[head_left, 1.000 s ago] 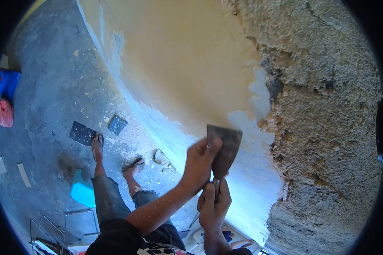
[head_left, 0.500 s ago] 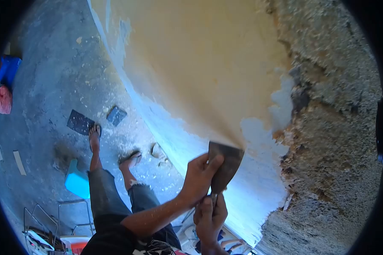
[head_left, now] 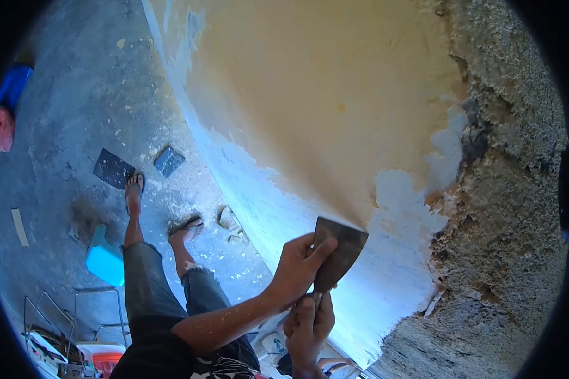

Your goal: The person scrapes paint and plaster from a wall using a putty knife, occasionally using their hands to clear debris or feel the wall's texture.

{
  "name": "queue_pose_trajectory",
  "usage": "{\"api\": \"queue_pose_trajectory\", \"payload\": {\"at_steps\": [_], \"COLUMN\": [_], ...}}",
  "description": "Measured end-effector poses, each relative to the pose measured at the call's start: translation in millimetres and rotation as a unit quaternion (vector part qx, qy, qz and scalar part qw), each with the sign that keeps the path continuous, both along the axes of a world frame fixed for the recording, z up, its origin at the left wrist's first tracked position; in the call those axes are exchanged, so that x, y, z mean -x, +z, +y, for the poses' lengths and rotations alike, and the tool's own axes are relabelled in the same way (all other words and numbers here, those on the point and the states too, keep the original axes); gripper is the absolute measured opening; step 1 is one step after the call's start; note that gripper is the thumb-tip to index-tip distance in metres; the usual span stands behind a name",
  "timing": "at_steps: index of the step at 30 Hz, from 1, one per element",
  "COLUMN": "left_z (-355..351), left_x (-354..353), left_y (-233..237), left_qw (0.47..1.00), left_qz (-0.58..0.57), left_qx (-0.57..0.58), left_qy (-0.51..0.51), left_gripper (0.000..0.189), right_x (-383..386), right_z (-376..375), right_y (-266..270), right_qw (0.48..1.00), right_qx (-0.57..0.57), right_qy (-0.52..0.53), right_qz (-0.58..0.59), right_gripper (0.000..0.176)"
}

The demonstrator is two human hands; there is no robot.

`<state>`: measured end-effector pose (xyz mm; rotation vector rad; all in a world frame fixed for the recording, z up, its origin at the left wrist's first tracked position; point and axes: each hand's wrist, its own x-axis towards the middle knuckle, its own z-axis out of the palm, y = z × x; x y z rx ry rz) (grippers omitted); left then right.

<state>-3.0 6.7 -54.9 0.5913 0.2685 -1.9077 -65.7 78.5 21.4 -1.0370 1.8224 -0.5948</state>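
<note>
A putty knife (head_left: 340,256) with a wide dark metal blade is held in both hands, its broad edge at the surface of the wall (head_left: 335,126). My left hand (head_left: 300,268) is closed on the blade, thumb lying on its near face and the other fingers mostly hidden behind. Just below, my right hand (head_left: 308,331) grips the handle, which is largely covered by the fingers. Around the blade the wall is cream, with white patches (head_left: 398,208) where the surface layer has come off.
Rough, crumbly masonry (head_left: 506,221) runs along the right. On the floor, left of the wall, are dark flat pieces (head_left: 112,169), rubble (head_left: 227,219), a turquoise stool (head_left: 105,258), metal-framed furniture (head_left: 101,316) and a red bag (head_left: 2,129). My sandalled feet (head_left: 188,230) stand near the wall.
The view has shifted slightly: the wall sits further right and the floor items further left. Both hands keep their hold on the putty knife, which appears a little further right and lower.
</note>
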Motion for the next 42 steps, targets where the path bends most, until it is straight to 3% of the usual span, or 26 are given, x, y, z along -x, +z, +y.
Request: {"api": "queue_pose_trajectory", "payload": {"at_steps": [1, 3, 8, 10, 11, 12, 15, 17, 22, 25, 26, 28, 30, 33, 34, 36, 41, 42], "left_z": [-3, -15, -2, -18, -29, -22, 3, 7, -18, -1, -3, -29, -35, -11, -12, -13, -20, -21], "left_x": [-2, -13, 6, -6, -16, -10, 9, 19, -16, -6, -4, -23, -30, -9, -3, 8, -1, -8], "left_y": [0, -2, -8, -10, -10, -11, -21, -32, -33, -44, -46, -29, -5, 22, 28, 38, 44, 39], "left_qw": [1.000, 0.998, 1.000, 0.996, 0.993, 0.993, 0.999, 0.999, 0.995, 0.999, 1.000, 0.990, 0.988, 0.995, 0.995, 0.975, 0.961, 0.978], "left_qz": [-0.004, -0.008, 0.016, -0.002, -0.004, 0.000, 0.001, 0.008, 0.004, 0.003, 0.004, 0.008, 0.008, 0.044, 0.044, 0.179, 0.232, 0.178], "left_qx": [0.017, 0.045, 0.003, 0.039, 0.055, 0.054, 0.031, 0.039, 0.068, 0.024, 0.021, 0.075, 0.108, 0.052, 0.055, 0.029, 0.017, 0.012], "left_qy": [0.015, 0.045, 0.025, 0.082, 0.105, 0.105, 0.024, 0.035, 0.076, 0.024, 0.018, 0.115, 0.110, 0.067, 0.072, 0.126, 0.149, 0.109], "left_gripper": [0.039, 0.039, 0.043, 0.044, 0.044, 0.044, 0.044, 0.043, 0.043, 0.041, 0.041, 0.041, 0.042, 0.042, 0.042, 0.039, 0.040, 0.042], "right_x": [-10, -15, -1, -12, -15, -18, -3, 3, -24, -13, -11, -30, -44, -26, -25, -37, -70, -68], "right_z": [-3, -14, -6, -20, -30, -33, 4, 9, -16, -9, -7, -30, -31, -13, -13, -24, -39, -35], "right_y": [-5, -8, -6, -14, -17, -17, -27, -31, -40, -58, -56, -39, -10, 33, 48, 80, 91, 76], "right_qw": [0.999, 0.999, 1.000, 0.999, 0.999, 0.997, 0.998, 0.998, 0.996, 0.996, 0.995, 0.994, 0.993, 0.997, 0.997, 0.994, 0.968, 0.965], "right_qx": [0.030, 0.033, 0.012, 0.027, 0.043, 0.058, 0.054, 0.026, 0.079, 0.071, 0.067, 0.099, 0.114, 0.050, 0.021, -0.017, -0.066, -0.041], "right_qy": [-0.035, -0.004, 0.016, -0.017, 0.017, 0.050, 0.014, 0.002, 0.030, 0.043, 0.052, 0.049, 0.032, 0.058, 0.067, 0.080, 0.147, 0.145], "right_qz": [0.007, 0.000, 0.014, 0.019, 0.006, -0.009, 0.041, 0.051, 0.014, 0.030, 0.044, 0.001, -0.009, 0.018, 0.041, 0.069, 0.193, 0.213], "right_gripper": [0.026, 0.026, 0.022, 0.021, 0.022, 0.023, 0.022, 0.021, 0.019, 0.020, 0.019, 0.020, 0.020, 0.017, 0.020, 0.042, 0.051, 0.052]}}
